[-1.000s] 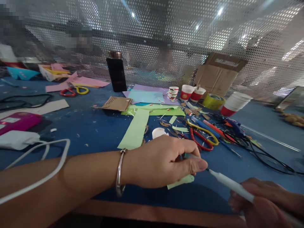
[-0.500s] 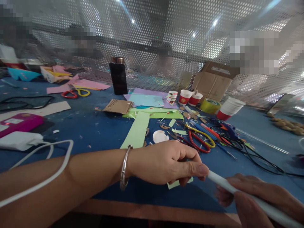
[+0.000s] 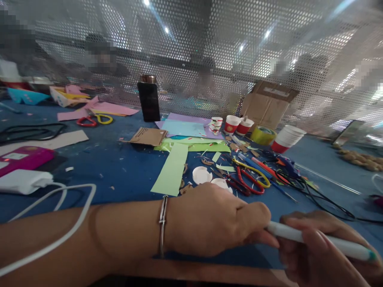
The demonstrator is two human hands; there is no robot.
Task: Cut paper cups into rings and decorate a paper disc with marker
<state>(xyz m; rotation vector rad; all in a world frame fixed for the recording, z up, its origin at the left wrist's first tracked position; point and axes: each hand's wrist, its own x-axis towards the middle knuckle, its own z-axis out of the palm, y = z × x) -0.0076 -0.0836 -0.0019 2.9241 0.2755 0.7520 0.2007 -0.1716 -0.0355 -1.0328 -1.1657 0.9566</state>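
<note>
A slim white marker (image 3: 317, 238) with a green tip at its right end lies across both hands, low on the right. My left hand (image 3: 215, 219), with a silver bangle at its wrist, is closed, thumb and fingers pinching the marker's left end. My right hand (image 3: 326, 247) is closed around the marker's body, its thumb laid over it. Beyond my left hand are round white discs (image 3: 202, 175), a light green paper strip (image 3: 172, 169) and red-and-yellow scissors (image 3: 251, 179).
Paper sheets (image 3: 185, 126), brown cardboard (image 3: 146, 136), and a black bottle or phone-like object (image 3: 149, 101) stand or lie farther back. Paper cups (image 3: 289, 138), yellow tape (image 3: 263, 135) and black cables (image 3: 323, 199) are on the right. A white cable (image 3: 86, 203) crosses my left forearm.
My left hand has rolled over and shifted slightly right and down, nearer my right hand. The marker's green end now shows. The pale paper scrap under my left hand is out of sight.
</note>
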